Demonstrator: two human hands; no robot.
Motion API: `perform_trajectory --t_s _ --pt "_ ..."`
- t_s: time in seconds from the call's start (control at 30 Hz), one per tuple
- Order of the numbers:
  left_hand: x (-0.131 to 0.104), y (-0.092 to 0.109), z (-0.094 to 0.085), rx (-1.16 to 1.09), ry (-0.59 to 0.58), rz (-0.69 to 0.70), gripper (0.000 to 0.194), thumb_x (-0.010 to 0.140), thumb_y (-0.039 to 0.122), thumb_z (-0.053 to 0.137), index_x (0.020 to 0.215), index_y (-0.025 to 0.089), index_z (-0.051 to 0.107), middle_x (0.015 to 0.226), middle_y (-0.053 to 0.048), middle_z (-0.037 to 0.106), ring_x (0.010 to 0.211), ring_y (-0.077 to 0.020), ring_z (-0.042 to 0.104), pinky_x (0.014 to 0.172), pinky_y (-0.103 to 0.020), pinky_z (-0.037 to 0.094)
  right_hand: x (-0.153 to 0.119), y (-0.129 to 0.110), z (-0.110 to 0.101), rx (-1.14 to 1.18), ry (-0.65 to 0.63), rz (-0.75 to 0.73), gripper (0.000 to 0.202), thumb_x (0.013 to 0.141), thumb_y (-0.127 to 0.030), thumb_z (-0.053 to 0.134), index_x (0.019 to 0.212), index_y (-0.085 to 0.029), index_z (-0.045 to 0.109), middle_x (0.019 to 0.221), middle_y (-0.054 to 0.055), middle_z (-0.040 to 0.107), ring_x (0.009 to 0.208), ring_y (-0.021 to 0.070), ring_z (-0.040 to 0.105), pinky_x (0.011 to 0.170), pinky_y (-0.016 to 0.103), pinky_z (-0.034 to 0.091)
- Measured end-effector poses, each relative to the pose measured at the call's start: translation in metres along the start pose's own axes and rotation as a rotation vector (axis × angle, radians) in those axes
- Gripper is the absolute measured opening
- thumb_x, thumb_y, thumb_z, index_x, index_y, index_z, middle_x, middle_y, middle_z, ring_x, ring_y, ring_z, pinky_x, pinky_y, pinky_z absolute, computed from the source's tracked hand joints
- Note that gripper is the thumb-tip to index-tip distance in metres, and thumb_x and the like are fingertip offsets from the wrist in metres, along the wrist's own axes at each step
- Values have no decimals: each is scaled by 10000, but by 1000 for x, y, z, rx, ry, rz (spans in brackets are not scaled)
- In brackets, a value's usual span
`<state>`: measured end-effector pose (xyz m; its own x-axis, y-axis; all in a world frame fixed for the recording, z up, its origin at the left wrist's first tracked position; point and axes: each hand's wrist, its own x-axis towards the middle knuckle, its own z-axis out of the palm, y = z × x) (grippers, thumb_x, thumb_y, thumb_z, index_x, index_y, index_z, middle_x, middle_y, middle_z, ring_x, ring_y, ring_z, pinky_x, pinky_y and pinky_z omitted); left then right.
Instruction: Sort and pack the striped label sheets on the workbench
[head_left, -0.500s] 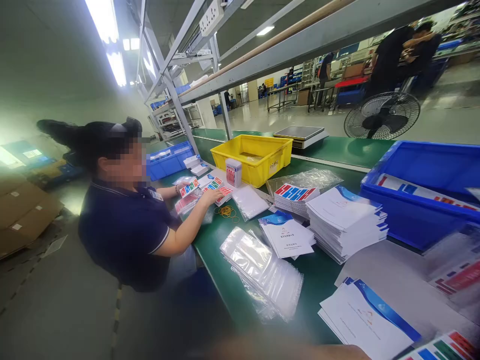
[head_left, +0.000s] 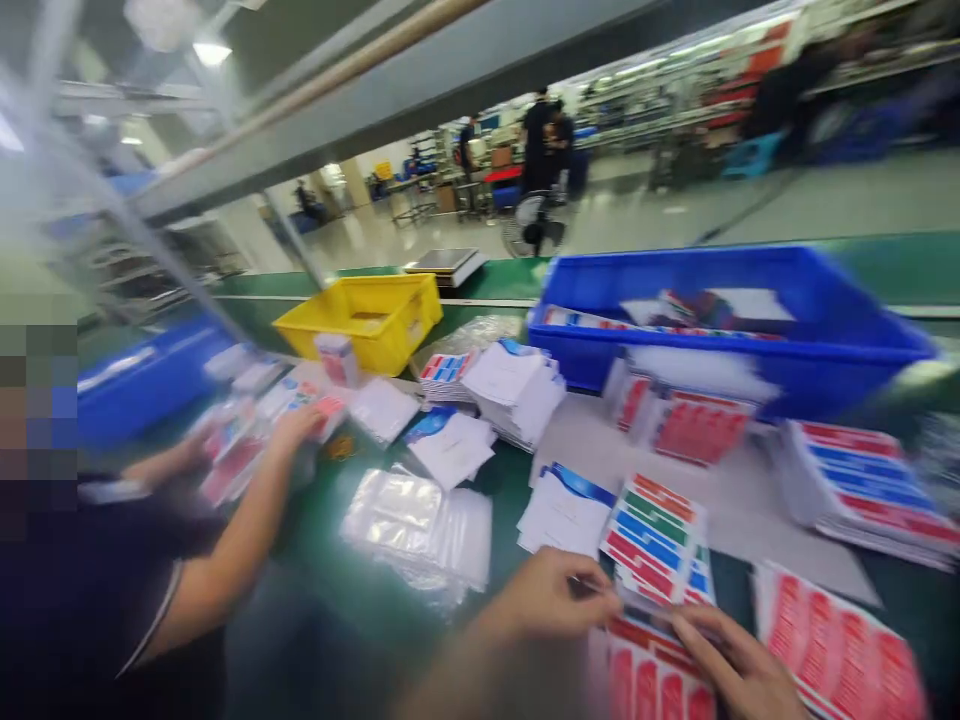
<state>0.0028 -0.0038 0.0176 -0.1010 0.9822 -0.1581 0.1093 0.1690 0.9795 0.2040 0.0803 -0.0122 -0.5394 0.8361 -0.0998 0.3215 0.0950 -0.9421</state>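
Two bare hands meet over the green table (head_left: 300, 600). The left hand (head_left: 562, 597) angles in from the lower left, palm down, thumb and forefinger pinched on an edge of clear film (head_left: 641, 602). Between the hands, below that edge, lies a red label sheet (head_left: 660, 680). The right hand (head_left: 739, 660) slants up from the bottom, fingers extended to the film; blur hides whether they clamp it.

Farther left, a co-worker's arm (head_left: 232, 560) reaches across the table. Rightward follow a yellow bin (head_left: 367, 350), clear bags (head_left: 405, 520), a booklet stack (head_left: 510, 390) and loose booklets (head_left: 566, 508). Multicoloured sheets (head_left: 656, 525) lie between the hands and a blue bin (head_left: 832, 370); a striped label stack (head_left: 877, 475) sits right of them.
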Motion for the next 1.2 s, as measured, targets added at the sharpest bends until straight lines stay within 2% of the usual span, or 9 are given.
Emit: perform_trajectory --t_s 0.13,0.37,0.47,0.6,0.7,0.8,0.97,1.07,1.2 --pt "-1 13 -6 42 5 -2 256 802 368 567 697 136 595 642 -2 542 569 -100 480 524 -212 370 -4 -20 0 190 70 -96 317 836 -508 585 729 -217 652 738 46 660 705 229 635 656 316 525" --pt "-5 15 -9 91 -19 67 335 847 420 522 640 156 516 600 13 486 576 -113 453 565 -239 339 -10 -32 3 317 55 -120 319 851 -490 579 729 -196 609 728 28 636 710 192 601 704 321 484" --pt "-6 9 -14 77 22 93 342 846 418 538 623 160 513 611 10 492 607 -119 453 593 -241 335 -13 -35 2 317 -42 -126 298 854 -492 569 843 -198 622 810 32 657 760 192 619 717 323 498" --pt "-5 -4 -22 -25 178 129 318 832 429 569 658 163 554 680 -10 557 683 -142 505 652 -241 382 -18 -41 2 272 -302 -177 275 819 -443 632 923 -191 674 854 25 683 862 215 646 764 323 521" --pt "-2 -7 -26 -145 304 144 318 803 474 594 726 165 592 719 -11 578 692 -139 531 660 -237 418 -17 -47 -4 218 -327 -194 287 851 -434 596 822 -164 688 708 5 645 664 165 622 623 274 526" --pt "2 -4 -29 -212 409 123 376 808 546 540 829 174 598 732 -2 575 603 -121 529 601 -245 444 1 -60 -24 170 -187 -196 319 867 -464 564 829 -164 665 647 -10 587 525 124 541 454 221 457" --pt "12 -7 -33 361 548 145 371 847 503 474 969 164 566 911 -75 604 837 -208 589 720 -334 510 79 -87 -72 64 194 -251 349 857 -539 529 898 -200 603 734 0 590 565 139 565 551 278 505" --pt "15 -15 -33 559 584 160 414 815 442 539 1045 99 563 1033 -148 568 998 -291 522 898 -461 444 123 -88 -85 -48 386 -293 477 822 -603 504 1081 -205 547 963 74 608 873 239 608 740 389 531" --pt "16 -19 -29 740 589 112 385 777 347 611 1042 70 576 1046 -168 552 993 -327 483 915 -494 411 135 -68 -79 -269 506 -334 621 832 -549 484 1322 -185 369 1325 183 430 1263 353 372 984 561 362"
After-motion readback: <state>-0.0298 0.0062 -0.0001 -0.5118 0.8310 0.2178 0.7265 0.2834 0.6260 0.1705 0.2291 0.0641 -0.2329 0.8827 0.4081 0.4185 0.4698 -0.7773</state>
